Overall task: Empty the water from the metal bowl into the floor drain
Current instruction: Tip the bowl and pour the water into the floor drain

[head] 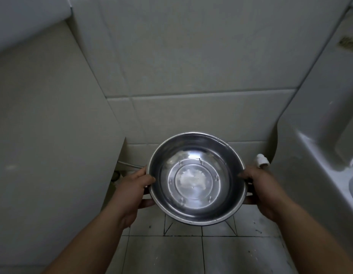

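A round metal bowl [195,211] is held level above the tiled floor, its shiny inside facing up. Light glints in its bottom and a shallow layer of water seems to lie there. My left hand [136,186] grips the bowl's left rim, thumb on top and fingers beneath. My right hand [260,184] grips the right rim the same way. Diagonal tile cuts on the floor [217,228] run in under the bowl; the floor drain itself is hidden behind it.
A large white appliance [53,125] stands close on the left, with a cable and hose at its foot. A white sink unit [319,155] is on the right, a short white pipe end [261,159] beside it. The tiled wall [191,66] is straight ahead.
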Available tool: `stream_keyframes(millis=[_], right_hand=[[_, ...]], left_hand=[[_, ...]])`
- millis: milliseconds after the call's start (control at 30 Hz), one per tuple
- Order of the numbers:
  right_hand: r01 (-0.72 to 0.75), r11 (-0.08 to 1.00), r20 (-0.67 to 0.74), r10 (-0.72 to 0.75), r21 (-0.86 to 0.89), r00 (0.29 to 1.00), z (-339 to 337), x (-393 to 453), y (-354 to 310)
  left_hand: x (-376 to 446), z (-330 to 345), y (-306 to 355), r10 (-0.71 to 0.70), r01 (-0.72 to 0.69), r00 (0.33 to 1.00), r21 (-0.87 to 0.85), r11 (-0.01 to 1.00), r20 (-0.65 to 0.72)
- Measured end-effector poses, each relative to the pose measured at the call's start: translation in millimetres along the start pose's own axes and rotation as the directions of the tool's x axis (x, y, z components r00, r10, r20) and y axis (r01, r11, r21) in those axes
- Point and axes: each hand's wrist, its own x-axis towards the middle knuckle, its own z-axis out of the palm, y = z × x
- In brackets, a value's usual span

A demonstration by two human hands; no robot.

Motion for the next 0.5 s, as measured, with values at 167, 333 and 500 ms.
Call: stream_keyframes(millis=[167,333,500], right_hand=[[0.027,0.999,0.041,-0.025,-0.025,0.999,4,4,6],[0.025,0.999,0.038,-0.023,-0.036,0.999,5,7,3],[-0.035,0.999,0.003,0.035,0.012,0.999,8,5,-7]], left_hand=[[6,-7,-9,-0.007,0.008,1.0,-0.023,1.0,0.016],[13,-11,-16,-0.028,0.03,0.999,-0.05,0.998,0.028],[21,-12,-5,-0.104,0.107,0.994,-0.078,0.991,0.042]])
